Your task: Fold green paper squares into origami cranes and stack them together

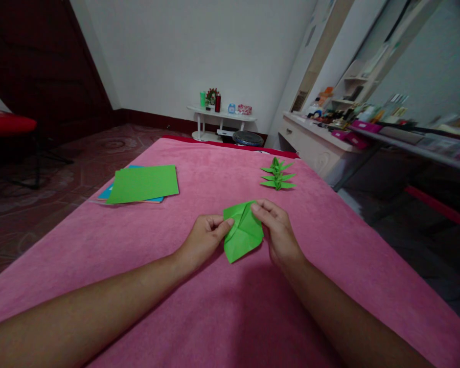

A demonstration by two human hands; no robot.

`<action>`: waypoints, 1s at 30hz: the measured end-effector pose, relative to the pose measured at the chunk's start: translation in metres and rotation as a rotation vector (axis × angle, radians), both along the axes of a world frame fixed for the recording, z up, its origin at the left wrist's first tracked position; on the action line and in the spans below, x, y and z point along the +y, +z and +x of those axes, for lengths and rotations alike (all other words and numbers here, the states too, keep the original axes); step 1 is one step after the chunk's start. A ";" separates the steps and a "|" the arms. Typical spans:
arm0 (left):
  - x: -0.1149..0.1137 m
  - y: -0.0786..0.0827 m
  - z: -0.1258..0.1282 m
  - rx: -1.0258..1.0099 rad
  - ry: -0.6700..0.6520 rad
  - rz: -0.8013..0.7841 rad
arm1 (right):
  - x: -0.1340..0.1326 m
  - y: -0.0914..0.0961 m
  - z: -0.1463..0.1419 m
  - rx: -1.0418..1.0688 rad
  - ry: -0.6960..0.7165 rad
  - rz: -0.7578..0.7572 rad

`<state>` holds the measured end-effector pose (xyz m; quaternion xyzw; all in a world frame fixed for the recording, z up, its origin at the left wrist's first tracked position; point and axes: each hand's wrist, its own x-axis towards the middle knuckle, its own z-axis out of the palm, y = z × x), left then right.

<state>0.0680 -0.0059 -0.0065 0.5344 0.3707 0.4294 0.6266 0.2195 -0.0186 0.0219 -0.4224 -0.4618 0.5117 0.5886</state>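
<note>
A partly folded piece of green origami paper [242, 237] is held up over the pink cloth, with crease lines across its face and a flap near its top. My left hand [207, 236] pinches its left edge, thumb on the front. At the upper right corner my right hand [276, 227] grips it between thumb and fingers. Some fingertips are hidden behind the paper. Beyond my right hand, several folded green paper figures [278, 180] with pointed ends stand in a row.
The pink cloth [138, 266] covers the surface before me. At its left lies a stack of paper sheets [145, 183], green on top, blue below. A white side table [222, 113] stands by the far wall. Right is a cluttered counter [322, 135]; left, a red seat [7, 122].
</note>
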 end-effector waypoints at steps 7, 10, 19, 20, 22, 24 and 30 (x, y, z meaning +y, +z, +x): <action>-0.002 0.001 -0.001 0.005 -0.080 0.040 | 0.000 -0.003 -0.004 -0.135 -0.031 -0.065; -0.002 0.001 -0.001 0.043 -0.108 0.079 | 0.000 -0.005 -0.004 -0.162 -0.066 -0.086; -0.001 -0.001 -0.002 0.091 -0.064 0.066 | 0.001 -0.009 -0.003 -0.100 -0.053 -0.103; -0.001 0.000 -0.002 0.080 -0.057 0.042 | 0.001 -0.009 -0.003 -0.081 -0.047 -0.106; -0.001 0.002 -0.002 0.025 -0.043 -0.027 | 0.001 -0.009 -0.003 -0.051 -0.030 -0.112; -0.001 0.004 -0.002 -0.045 -0.039 -0.100 | 0.001 -0.008 -0.003 -0.051 -0.023 -0.105; 0.002 0.005 -0.001 -0.092 -0.028 -0.181 | 0.000 -0.007 -0.005 -0.140 -0.045 -0.059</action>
